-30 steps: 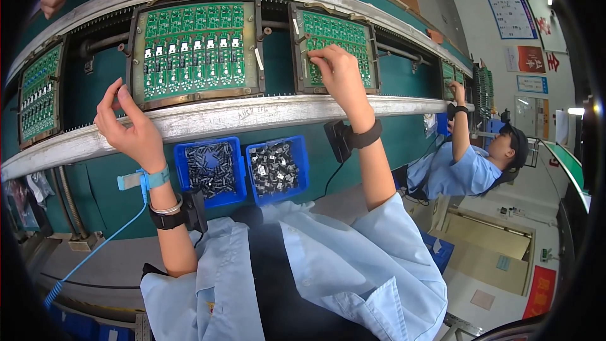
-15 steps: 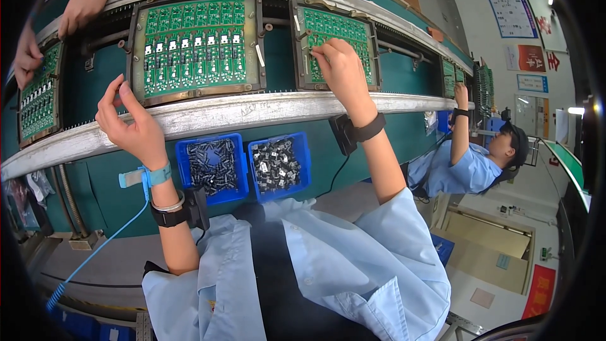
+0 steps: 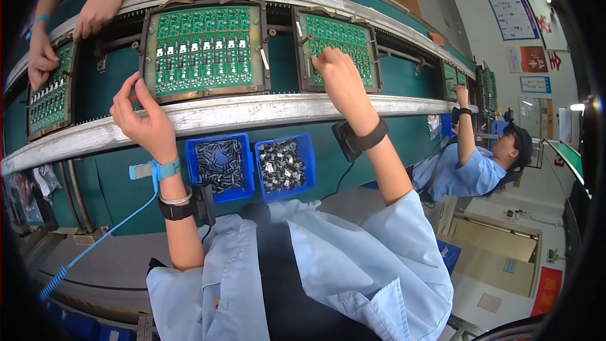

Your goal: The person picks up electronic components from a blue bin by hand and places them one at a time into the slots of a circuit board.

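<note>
My left hand [image 3: 145, 119] is raised over the near metal rail [image 3: 218, 113], beside the lower left corner of a framed panel of green circuit boards [image 3: 202, 50]. Its thumb and forefinger stand apart, with nothing seen between them. My right hand [image 3: 346, 82] reaches over a second framed circuit board panel [image 3: 344, 28] to the right, fingertips pinched together at the board's left part. Whatever they hold is hidden behind the fingers. White and dark parts sit in a row across the left panel; no such white row shows on the right one.
Two blue bins, one of dark slim parts [image 3: 221, 167] and one of black-and-white blocky parts [image 3: 282, 164], stand below the rail. Another person's hands [image 3: 43, 62] work at a third panel [image 3: 50, 98] far left. A capped co-worker [image 3: 483, 158] sits at right. A blue coiled cord [image 3: 101, 240] trails from my left wrist.
The view has shifted slightly, so the panels and bins appear further right. My right fingers have curled in more over the board. More of the other person's left arm shows at far left.
</note>
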Available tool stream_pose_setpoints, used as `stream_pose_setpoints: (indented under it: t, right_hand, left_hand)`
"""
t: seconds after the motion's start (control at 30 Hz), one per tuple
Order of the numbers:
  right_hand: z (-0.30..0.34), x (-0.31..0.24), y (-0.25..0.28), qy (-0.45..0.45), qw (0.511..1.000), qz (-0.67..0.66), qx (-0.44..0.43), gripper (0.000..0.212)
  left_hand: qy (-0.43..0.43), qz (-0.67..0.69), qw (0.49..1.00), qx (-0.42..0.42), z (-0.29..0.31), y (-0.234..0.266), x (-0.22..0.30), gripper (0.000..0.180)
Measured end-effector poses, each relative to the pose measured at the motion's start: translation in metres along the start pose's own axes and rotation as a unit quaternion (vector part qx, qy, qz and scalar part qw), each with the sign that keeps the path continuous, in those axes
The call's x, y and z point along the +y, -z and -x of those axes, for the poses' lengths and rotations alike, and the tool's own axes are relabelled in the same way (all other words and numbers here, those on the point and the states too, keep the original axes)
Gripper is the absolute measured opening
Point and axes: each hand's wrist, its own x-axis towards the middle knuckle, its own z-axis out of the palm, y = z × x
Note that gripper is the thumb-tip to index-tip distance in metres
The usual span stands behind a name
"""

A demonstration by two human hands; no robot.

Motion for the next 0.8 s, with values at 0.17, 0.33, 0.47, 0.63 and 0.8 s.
stream_pose_setpoints:
  t: [0.17,0.33,0.47,0.63,0.8]
  right_hand:
    - [0.002,-0.011,-0.002,0.034,0.996,0.07,-0.042,0.013]
    - [0.017,-0.019,-0.007,-0.057,0.998,0.035,0.017,0.013]
    - [0.022,-0.009,-0.02,-0.022,1.0,-0.011,-0.005,0.022]
    - [-0.05,-0.029,0.053,-0.057,0.998,-0.034,0.019,0.027]
    - [-0.225,-0.113,0.151,0.202,0.883,-0.001,0.423,0.011]
  left_hand:
    - [-0.01,0.003,1.0,0.009,-0.002,0.009,-0.003,0.012]
    - [-0.054,0.049,0.997,-0.006,0.002,0.001,-0.013,0.009]
    - [-0.071,0.024,0.997,-0.03,0.004,0.011,-0.017,0.011]
    - [-0.121,0.049,0.991,-0.008,-0.005,-0.004,-0.027,0.015]
    - [-0.124,0.054,0.99,-0.044,-0.006,0.003,-0.016,0.019]
